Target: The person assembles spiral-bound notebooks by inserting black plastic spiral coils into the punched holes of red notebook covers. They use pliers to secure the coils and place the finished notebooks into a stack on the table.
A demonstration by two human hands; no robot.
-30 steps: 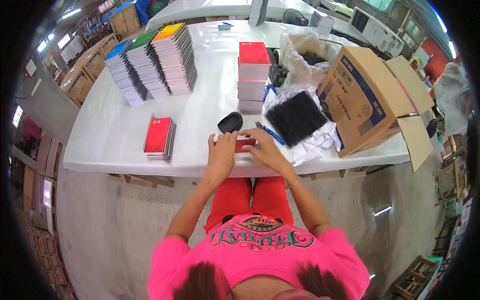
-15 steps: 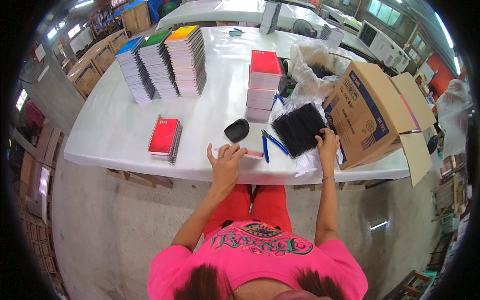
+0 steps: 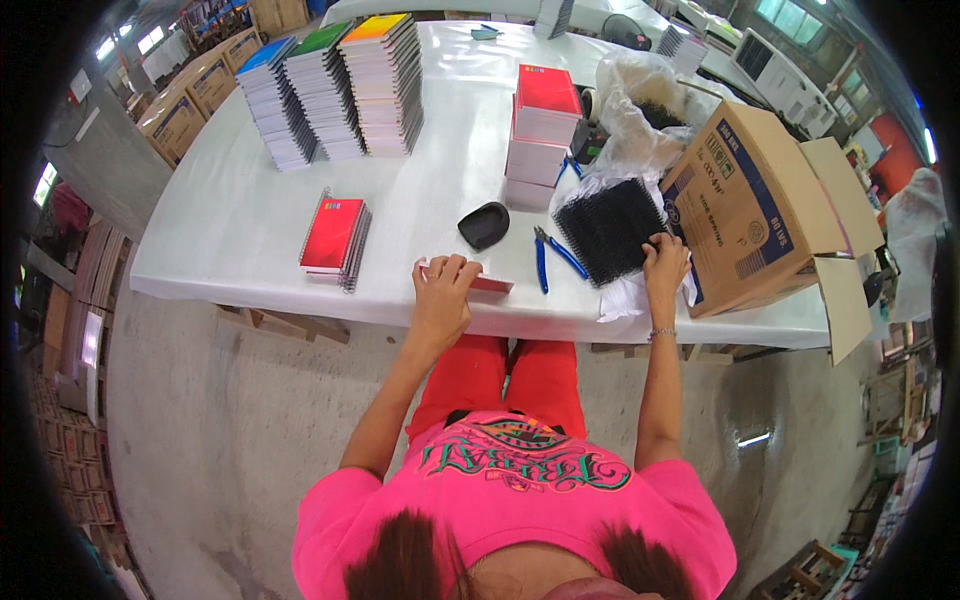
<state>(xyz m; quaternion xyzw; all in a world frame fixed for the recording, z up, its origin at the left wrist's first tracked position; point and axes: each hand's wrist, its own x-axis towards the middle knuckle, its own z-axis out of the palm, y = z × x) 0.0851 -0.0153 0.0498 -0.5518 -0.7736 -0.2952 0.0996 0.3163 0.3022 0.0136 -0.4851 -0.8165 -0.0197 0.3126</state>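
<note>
Resting hands (image 3: 443, 290) at table edge (image 3: 300, 300), bare tabletop beyond.
</note>
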